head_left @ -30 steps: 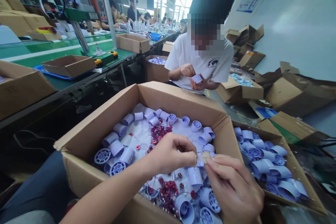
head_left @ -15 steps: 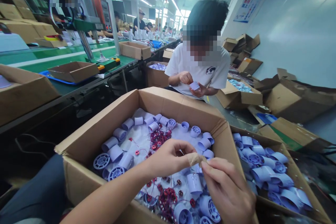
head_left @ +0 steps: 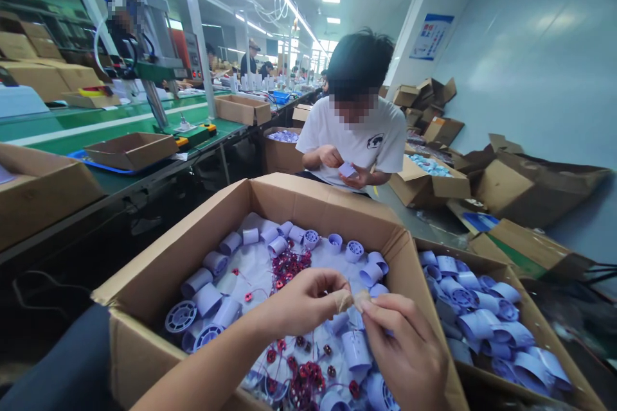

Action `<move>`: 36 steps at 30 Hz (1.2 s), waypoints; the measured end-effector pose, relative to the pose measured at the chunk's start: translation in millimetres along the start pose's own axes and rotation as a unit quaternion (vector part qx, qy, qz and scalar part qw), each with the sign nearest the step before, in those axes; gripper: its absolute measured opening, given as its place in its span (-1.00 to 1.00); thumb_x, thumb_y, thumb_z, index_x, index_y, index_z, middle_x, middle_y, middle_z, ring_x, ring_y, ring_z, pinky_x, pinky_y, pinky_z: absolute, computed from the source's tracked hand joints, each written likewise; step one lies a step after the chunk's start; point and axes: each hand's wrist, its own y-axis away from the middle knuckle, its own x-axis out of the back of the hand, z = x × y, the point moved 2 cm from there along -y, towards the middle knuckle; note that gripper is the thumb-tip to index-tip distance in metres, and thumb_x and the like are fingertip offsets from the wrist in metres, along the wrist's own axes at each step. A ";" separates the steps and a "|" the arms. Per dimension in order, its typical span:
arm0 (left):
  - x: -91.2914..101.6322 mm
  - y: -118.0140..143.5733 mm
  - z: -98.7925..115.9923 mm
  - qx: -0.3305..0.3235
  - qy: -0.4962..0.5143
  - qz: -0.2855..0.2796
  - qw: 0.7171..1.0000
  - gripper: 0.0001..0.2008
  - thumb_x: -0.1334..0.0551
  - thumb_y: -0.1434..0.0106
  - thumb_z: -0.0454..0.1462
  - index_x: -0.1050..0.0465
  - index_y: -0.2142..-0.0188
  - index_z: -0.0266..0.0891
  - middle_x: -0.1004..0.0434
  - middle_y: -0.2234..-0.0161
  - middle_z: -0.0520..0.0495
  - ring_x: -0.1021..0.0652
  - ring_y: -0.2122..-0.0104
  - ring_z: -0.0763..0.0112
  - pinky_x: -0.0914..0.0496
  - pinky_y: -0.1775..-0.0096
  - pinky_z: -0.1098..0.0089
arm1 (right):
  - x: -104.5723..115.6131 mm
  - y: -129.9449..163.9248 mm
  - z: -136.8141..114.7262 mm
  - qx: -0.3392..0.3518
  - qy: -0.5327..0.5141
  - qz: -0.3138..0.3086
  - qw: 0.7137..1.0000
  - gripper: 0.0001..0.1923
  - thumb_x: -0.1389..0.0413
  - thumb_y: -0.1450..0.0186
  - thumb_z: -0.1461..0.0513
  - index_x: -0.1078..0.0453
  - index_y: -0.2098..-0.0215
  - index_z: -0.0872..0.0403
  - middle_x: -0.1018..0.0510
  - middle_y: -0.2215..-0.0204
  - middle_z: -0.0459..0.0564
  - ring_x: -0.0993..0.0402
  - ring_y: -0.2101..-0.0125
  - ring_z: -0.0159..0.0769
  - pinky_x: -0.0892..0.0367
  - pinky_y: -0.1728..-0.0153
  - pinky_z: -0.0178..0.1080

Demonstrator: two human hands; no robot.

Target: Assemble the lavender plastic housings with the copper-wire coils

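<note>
Both my hands are raised over a large open cardboard box (head_left: 173, 241), fingertips close together. My left hand (head_left: 315, 292) is curled, thumb and forefinger brought together, with a tan covering on the thumb tip. What it pinches, if anything, is too small to make out. My right hand (head_left: 407, 340) also has thumb and forefinger closed, and a tan patch shows at the tips, too blurred to name. Below them, inside the box, lie lavender plastic cups (head_left: 355, 350), some with spoked ends, and a pile of small red-and-dark parts with thin wires (head_left: 308, 376) on whitish plastic sheeting.
A second box of lavender cups (head_left: 482, 314) stands close on the right. Opposite sits a co-worker (head_left: 357, 135) in a white shirt, holding a lavender cup (head_left: 348, 170). A green conveyor bench (head_left: 193, 112) with a press machine runs along the left.
My view has shifted slightly, so the box sits lower and further left in it. My fingertips have moved a little apart. The co-worker's head is bent lower in view.
</note>
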 end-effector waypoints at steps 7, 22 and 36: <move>-0.5 -4.6 -5.7 0.028 0.046 0.015 0.998 -0.78 -0.22 -0.10 -0.15 -0.23 0.47 -0.23 -0.34 0.55 0.10 -0.34 0.56 0.54 -0.19 0.48 0.47 | -13.1 1.6 6.0 -0.103 -0.074 -0.033 0.991 -0.92 -0.12 -0.24 0.34 -0.38 0.38 0.03 -0.52 0.56 -0.10 -0.49 0.54 -0.36 -0.42 0.52 -0.36; -2.1 -14.8 -20.1 -0.047 0.104 0.056 0.992 -0.66 -0.36 0.00 -0.23 -0.16 0.45 -0.21 -0.34 0.59 0.16 -0.32 0.62 0.63 -0.24 0.55 0.55 | -40.1 21.4 23.0 -0.427 -0.322 -0.001 0.845 -0.75 -0.21 -0.13 0.05 -0.39 0.46 0.07 -0.43 0.63 -0.15 -0.35 0.65 -0.40 -0.33 0.63 -0.39; 26.3 -27.9 -26.1 -0.011 0.030 0.092 0.995 -0.64 -0.34 0.01 -0.05 -0.25 0.42 -0.22 -0.30 0.57 0.15 -0.33 0.58 0.57 -0.21 0.51 0.51 | -46.4 25.6 27.7 -0.568 -0.430 0.032 0.701 -0.86 -0.22 0.11 0.16 -0.41 0.63 0.06 -0.33 0.74 -0.18 -0.22 0.66 -0.40 -0.21 0.56 -0.31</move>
